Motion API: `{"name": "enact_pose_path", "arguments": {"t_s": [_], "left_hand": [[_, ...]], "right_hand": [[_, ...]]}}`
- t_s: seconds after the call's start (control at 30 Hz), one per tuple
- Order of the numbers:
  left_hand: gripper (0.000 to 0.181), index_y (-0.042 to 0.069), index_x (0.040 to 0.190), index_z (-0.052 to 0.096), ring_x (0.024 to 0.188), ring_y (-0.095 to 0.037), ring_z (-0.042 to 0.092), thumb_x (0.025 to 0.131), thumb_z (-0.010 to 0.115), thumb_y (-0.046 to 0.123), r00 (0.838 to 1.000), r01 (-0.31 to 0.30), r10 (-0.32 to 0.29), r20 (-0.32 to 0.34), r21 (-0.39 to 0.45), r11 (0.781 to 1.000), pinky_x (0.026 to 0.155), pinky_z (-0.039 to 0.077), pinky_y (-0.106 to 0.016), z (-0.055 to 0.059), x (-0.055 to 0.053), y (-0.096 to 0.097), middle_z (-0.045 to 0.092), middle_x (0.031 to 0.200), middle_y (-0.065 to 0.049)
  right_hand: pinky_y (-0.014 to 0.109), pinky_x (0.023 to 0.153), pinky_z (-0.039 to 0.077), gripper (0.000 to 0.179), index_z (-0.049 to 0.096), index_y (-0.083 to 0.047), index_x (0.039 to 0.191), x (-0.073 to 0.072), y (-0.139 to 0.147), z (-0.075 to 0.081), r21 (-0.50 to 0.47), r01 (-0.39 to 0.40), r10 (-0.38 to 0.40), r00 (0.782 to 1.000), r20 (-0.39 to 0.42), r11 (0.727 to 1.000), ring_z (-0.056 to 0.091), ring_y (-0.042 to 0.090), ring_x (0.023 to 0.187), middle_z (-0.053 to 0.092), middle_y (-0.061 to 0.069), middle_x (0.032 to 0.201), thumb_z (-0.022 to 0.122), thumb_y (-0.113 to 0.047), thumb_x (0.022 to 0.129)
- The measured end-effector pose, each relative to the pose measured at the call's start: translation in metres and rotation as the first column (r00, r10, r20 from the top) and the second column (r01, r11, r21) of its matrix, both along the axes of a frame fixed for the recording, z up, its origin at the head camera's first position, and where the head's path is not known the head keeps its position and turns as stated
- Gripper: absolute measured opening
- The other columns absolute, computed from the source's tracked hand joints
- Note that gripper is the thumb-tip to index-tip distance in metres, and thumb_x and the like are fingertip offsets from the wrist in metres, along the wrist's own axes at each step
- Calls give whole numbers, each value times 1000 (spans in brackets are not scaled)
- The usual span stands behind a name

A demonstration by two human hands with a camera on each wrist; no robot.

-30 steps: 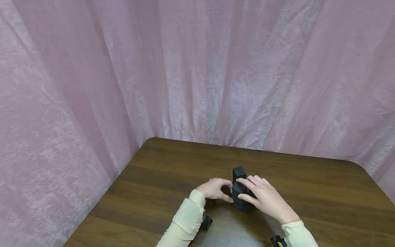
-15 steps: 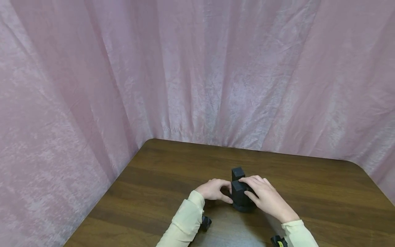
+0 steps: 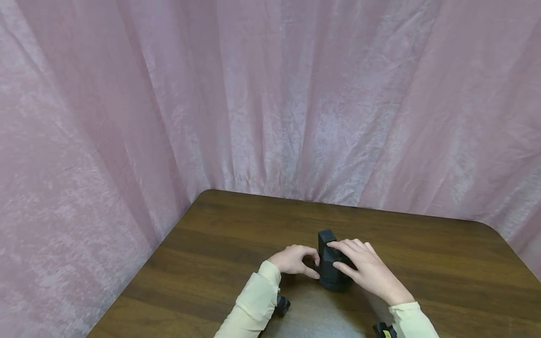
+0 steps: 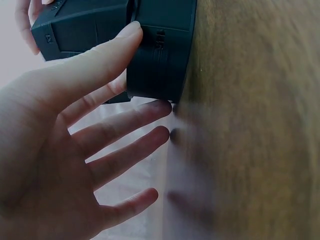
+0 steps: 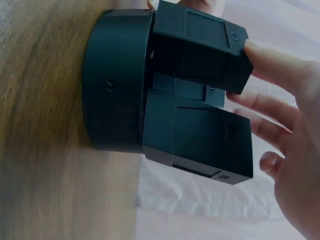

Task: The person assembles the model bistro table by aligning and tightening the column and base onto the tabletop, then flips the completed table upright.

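A round black base (image 5: pixel 115 85) stands on the table, with several angular black blocks rising from it. Embossed marks show on base and blocks. My left hand (image 3: pixel 293 259) holds the base from the left, thumb on its side wall and index finger round behind; the other fingers (image 4: pixel 130 155) are spread near the tabletop. From the right, my right hand (image 3: pixel 365 270) pinches the top of one block (image 5: pixel 200 45), thumb at its end and fingers behind. A second block (image 5: pixel 215 142) stands beside it, apart from the fingers. In the head view one block (image 3: pixel 326 237) rises behind the right fingertips.
The brown wooden table (image 3: pixel 236 220) has rounded far corners. A pink curtain (image 3: pixel 270 103) hangs right behind its far edge. Black wrist devices (image 3: pixel 282 305) sit under both pale sleeves (image 3: pixel 253 298).
My right thumb and fingertips have shifted slightly to the right over the blocks, and the front block's faces have turned. My left hand has stayed almost in place at the base.
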State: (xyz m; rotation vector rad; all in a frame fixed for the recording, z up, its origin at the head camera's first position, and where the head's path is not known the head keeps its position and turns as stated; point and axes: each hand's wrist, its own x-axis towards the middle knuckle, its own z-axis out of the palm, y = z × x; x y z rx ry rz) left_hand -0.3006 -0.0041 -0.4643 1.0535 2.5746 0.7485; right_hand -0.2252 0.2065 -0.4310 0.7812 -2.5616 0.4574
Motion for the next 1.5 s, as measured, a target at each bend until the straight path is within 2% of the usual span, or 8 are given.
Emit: {"name": "enact_pose_path", "arguments": {"t_s": [0.13, 0.27, 0.43, 0.73, 0.97, 1.13, 1.27, 1.5], "left_hand": [[24, 27, 84, 58, 86, -4, 54, 70, 73, 40, 1000, -6, 6, -8, -6, 1000, 88, 33, -40, 0, 0, -1, 60, 86, 17], [24, 28, 85, 59, 86, -4, 55, 70, 73, 40, 1000, -6, 6, -22, -10, 1000, 85, 35, -34, 0, 0, 0, 60, 87, 17], [24, 27, 86, 59, 86, -6, 54, 70, 73, 39, 1000, 1, -1, -2, -4, 1000, 79, 38, -24, 2, 0, -1, 60, 89, 15], [23, 27, 87, 60, 87, -5, 53, 70, 74, 36, 999, -2, 2, 35, 9, 1000, 75, 39, -19, 0, -2, -1, 60, 92, 14], [23, 28, 86, 60, 85, -4, 53, 70, 74, 37, 1000, -4, 4, 26, 17, 1000, 74, 39, -18, -1, -2, -1, 60, 90, 16], [22, 29, 86, 60, 85, -4, 53, 70, 74, 36, 999, -8, 7, 32, 11, 1000, 73, 39, -18, -1, -1, -2, 60, 91, 16], [21, 29, 86, 60, 86, -4, 53, 71, 74, 34, 999, -9, 9, 37, 12, 1000, 74, 39, -19, 0, -1, -2, 60, 91, 16], [22, 27, 87, 60, 85, -5, 53, 71, 74, 33, 999, -3, 3, 48, 17, 1000, 73, 40, -18, 1, -2, -1, 60, 90, 15]], "right_hand": [[24, 74, 29, 46, 51, -30, 124, 1, 1, 0, 35, 2, -1, 1000, -8, 999, 47, 5, 92, 54, -13, 100, 64, -37, 80], [22, 73, 27, 39, 57, -25, 118, 1, 3, 2, 42, -7, 8, 1000, -16, 999, 44, 3, 87, 51, -15, 93, 61, -39, 82], [24, 75, 29, 29, 60, -21, 112, 2, 7, 7, 46, -7, 8, 1000, -27, 999, 48, 6, 94, 53, -13, 98, 61, -31, 84], [27, 78, 29, 29, 61, -20, 98, 5, 14, 13, 53, -43, 46, 997, -56, 998, 50, 7, 96, 58, -11, 96, 73, -26, 72], [24, 76, 26, 37, 60, -24, 102, 8, 16, 16, 82, -85, 85, 996, 11, 993, 50, 3, 93, 59, -17, 94, 75, -28, 68], [20, 74, 25, 48, 59, -22, 109, 10, 16, 16, 85, -141, 140, 990, 22, 986, 46, 0, 89, 54, -19, 88, 77, -23, 65], [19, 73, 25, 48, 60, -19, 111, 10, 14, 16, 95, -175, 176, 984, 2, 980, 45, 0, 84, 50, -18, 83, 76, -17, 66], [23, 74, 31, 43, 61, -18, 108, 9, 10, 16, 103, -172, 172, 985, 6, 980, 48, 5, 95, 57, -12, 100, 74, -9, 68]]}}
